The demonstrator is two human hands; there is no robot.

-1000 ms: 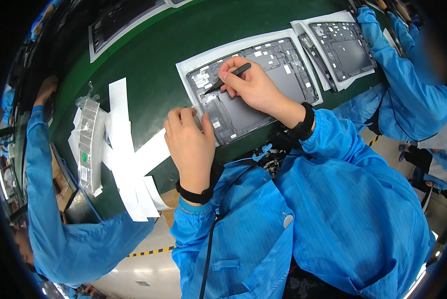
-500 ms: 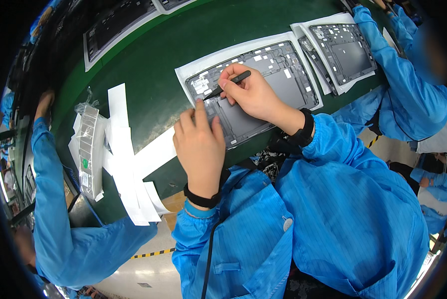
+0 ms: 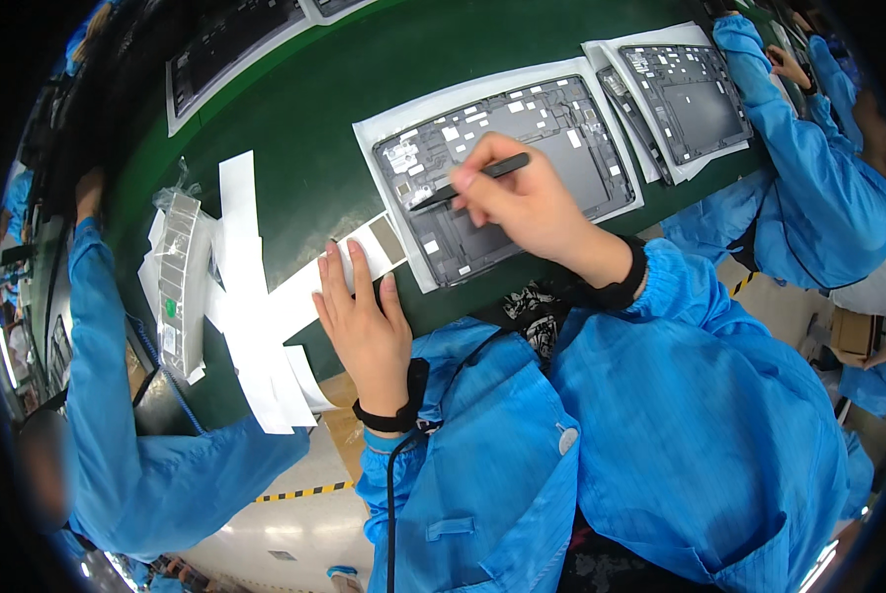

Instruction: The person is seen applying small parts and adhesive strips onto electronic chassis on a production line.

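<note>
A dark grey tablet housing [image 3: 492, 242] dotted with small white pads lies on a white sheet [image 3: 362, 138]. My right hand [image 3: 532, 203] is closed on a pair of black tweezers [image 3: 502, 166], above the housing's left part. Their thin tip points at the housing's left side; I cannot tell whether it touches. My left hand [image 3: 364, 321] rests on a white paper strip [image 3: 299, 296], its fingers stretched out and holding nothing. A grey-brown rectangle [image 3: 388, 240] sits at the strip's end, close to the housing's left edge.
More white strips [image 3: 240, 257] and a plastic-wrapped stack [image 3: 178, 277] lie to the left on the green table [image 3: 295, 119]. Another tablet housing [image 3: 700, 109] is at the right. Co-workers' blue sleeves flank me: one left [image 3: 102, 395], one right [image 3: 799, 148].
My left hand has come off the housing's left edge and moved down-left onto the paper strip. The strip's grey-brown end now shows. My right hand, still with the tweezers, has shifted slightly right and down.
</note>
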